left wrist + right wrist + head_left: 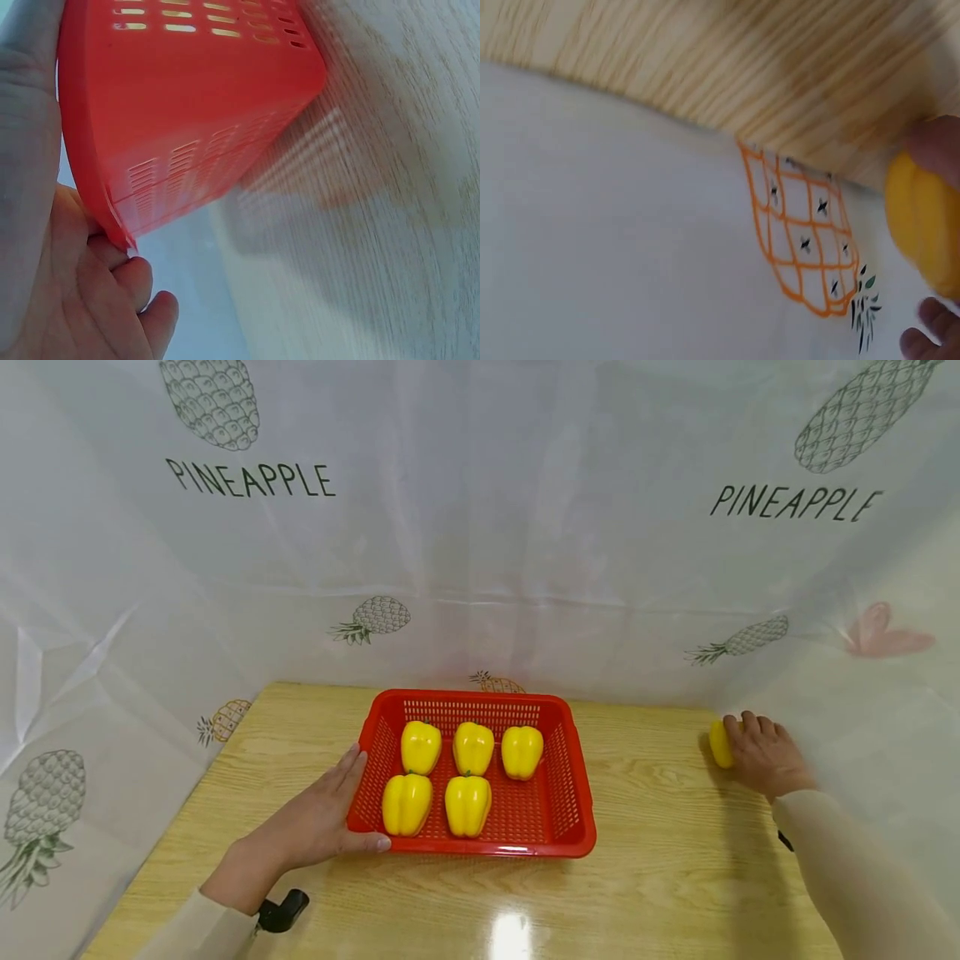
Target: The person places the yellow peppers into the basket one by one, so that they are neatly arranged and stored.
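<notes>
A red plastic basket with slotted walls stands on the wooden table, holding several yellow bell peppers in two rows. At its left front corner my left hand grips the rim, thumb along the front edge and fingers at the left side. Below the rim, bent fingers show in the left wrist view. Far to the right, my right hand holds another yellow bell pepper close over the table, partly covered by the fingers. The same pepper fills the right edge of the right wrist view.
The light wooden table reaches back to a pale curtain printed with pineapples, which also hangs along both sides. The right hand is close to the curtain at the table's right back corner. Black wrist straps show at the sleeves.
</notes>
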A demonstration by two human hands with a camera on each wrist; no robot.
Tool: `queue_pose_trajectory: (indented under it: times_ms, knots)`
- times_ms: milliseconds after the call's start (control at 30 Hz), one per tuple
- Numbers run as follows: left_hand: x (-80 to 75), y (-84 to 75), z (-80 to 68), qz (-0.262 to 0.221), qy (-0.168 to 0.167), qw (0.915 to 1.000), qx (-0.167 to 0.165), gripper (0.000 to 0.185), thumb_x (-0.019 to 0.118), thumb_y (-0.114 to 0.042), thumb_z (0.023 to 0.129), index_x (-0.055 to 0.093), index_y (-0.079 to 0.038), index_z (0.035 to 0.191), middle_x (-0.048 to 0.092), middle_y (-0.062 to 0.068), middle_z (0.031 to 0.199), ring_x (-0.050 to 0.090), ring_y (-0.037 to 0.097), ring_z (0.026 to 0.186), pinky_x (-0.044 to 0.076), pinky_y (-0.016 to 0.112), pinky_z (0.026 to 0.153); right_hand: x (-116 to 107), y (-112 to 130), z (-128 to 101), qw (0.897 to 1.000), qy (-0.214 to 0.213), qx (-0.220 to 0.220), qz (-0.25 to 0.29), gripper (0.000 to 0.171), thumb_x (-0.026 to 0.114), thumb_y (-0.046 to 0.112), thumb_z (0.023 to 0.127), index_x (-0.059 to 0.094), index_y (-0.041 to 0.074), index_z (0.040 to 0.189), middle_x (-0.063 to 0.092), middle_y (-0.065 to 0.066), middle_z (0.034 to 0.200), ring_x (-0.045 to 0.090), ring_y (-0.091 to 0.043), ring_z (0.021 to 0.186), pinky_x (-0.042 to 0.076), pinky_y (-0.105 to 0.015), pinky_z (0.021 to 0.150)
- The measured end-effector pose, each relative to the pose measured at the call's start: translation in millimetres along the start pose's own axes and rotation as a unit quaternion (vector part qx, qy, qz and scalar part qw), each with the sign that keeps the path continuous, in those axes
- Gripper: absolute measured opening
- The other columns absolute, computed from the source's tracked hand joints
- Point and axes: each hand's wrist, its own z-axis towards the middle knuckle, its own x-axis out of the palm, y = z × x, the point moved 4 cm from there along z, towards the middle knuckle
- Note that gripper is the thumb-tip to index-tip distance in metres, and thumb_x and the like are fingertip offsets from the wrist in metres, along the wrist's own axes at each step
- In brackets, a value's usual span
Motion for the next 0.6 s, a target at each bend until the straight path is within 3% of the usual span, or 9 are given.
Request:
queue_pose_trajectory:
  times_ms: [100, 267, 600]
  knots:
    - [-0.2, 0.4, -0.3, 0.002, -0.009, 0.9999, 0.006, 0.138, 0.062, -0.091, 0.077, 0.018, 0.005, 0.166, 0.011, 0.025, 0.175, 0.027, 0.05, 0.157, 0.039, 0.062, 0.12, -1, 5, 3, 1.0, 0.008, 0.01, 0.009, 0.065, 0.082, 0.019, 0.086, 0.035, -0.008, 0.121, 0.048, -0.033, 0.104, 0.055, -0.05, 0.089, 0.052, -0.062, 0.076]
    - [-1.1, -1.0, 2.4, 0.005, -0.014, 0.9997, 0.017, 0.139, 0.063, -0.091, 0.076, 0.019, 0.006, 0.165, 0.012, 0.026, 0.175, 0.029, 0.051, 0.156, 0.04, 0.063, 0.119, -7, 12, -2, 1.0, 0.006, 0.024, 0.009, 0.079, 0.089, 0.024, 0.08, 0.035, -0.009, 0.128, 0.051, -0.033, 0.111, 0.057, -0.049, 0.094, 0.052, -0.063, 0.073]
    - [-5.6, -1.7, 2.3, 0.01, -0.006, 0.9995, 0.028, 0.137, 0.066, -0.087, 0.079, 0.019, 0.01, 0.164, 0.012, 0.03, 0.174, 0.032, 0.055, 0.153, 0.04, 0.063, 0.118, -30, 33, 0, 0.999, -0.022, 0.019, 0.022, 0.083, 0.09, 0.029, 0.076, 0.041, -0.01, 0.13, 0.054, -0.032, 0.124, 0.056, -0.05, 0.113, 0.049, -0.069, 0.087]
